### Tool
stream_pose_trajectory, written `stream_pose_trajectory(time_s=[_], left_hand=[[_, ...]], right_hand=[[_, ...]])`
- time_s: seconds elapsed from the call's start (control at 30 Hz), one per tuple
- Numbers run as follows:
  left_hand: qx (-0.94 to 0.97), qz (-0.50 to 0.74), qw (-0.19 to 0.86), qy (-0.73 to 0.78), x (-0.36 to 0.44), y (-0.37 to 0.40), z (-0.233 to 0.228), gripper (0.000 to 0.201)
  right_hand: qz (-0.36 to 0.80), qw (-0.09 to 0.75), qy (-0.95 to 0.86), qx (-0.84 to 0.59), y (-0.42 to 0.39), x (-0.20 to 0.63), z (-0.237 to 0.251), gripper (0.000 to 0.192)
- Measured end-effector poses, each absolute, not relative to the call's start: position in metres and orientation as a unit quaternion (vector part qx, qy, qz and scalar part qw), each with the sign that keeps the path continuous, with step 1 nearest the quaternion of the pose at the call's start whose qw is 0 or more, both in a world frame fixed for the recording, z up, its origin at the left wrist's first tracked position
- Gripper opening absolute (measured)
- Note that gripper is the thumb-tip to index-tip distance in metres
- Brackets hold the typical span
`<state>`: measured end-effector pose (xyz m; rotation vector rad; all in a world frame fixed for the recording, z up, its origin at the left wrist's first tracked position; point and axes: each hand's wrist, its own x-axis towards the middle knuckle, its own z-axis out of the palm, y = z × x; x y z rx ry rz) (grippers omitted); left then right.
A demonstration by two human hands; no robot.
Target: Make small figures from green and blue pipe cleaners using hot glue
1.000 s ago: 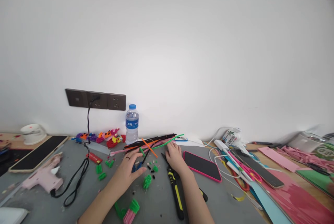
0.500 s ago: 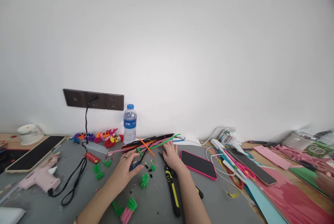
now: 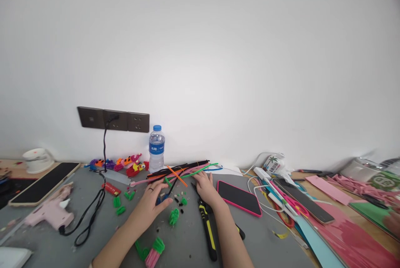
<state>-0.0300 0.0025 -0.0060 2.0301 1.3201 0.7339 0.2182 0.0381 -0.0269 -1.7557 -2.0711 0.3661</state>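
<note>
Forearms [image 3: 233, 234] stretched forward; left hand [image 3: 154, 198] thumb [image 3: 165, 206] splayed; right hand [image 3: 205, 187] palm down.

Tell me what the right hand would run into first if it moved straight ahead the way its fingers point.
The right hand would likely meet the green fuzzy stem first; it looks very near, perhaps touching, though depth is unclear.

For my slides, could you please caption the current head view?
Two hands beside colourful craft stems, a black-and-yellow tool and a pink-edged phone nearby.
</note>
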Motion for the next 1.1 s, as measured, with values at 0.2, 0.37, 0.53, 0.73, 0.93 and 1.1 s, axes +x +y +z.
stream_pose_trajectory(time_s=[0.2, 0.37, 0.53, 0.73, 0.93, 1.1], left_hand=[[0.763, 0.271, 0.305, 0.502, -0.030, 0.002, -0.007, 0.041], [0.761, 0.261, 0.309, 0.507, -0.030, 0.003, -0.007, 0.041], [0.765, 0.263, 0.307, 0.502, -0.030, 0.002, -0.006, 0.040], [0.761, 0.259, 0.310, 0.507, -0.030, 0.001, -0.003, 0.039], [0.766, 0.256, 0.304, 0.505, -0.030, -0.001, 0.000, 0.040], [0.766, 0.254, 0.306, 0.505, -0.030, -0.001, 0.001, 0.041]], right_hand=[[0.128, 0.221, -0.741, -0.621, 0.040, 0.219, -0.027, 0.052], [0.113, 0.240, -0.743, -0.615, 0.041, 0.219, -0.026, 0.034], [0.098, 0.254, -0.731, -0.626, 0.042, 0.219, -0.025, 0.027], [0.065, 0.259, -0.688, -0.675, 0.045, 0.222, -0.033, 0.026], [0.069, 0.263, -0.691, -0.670, 0.046, 0.225, -0.036, 0.032], [0.062, 0.257, -0.676, -0.688, 0.042, 0.228, -0.031, 0.028]])
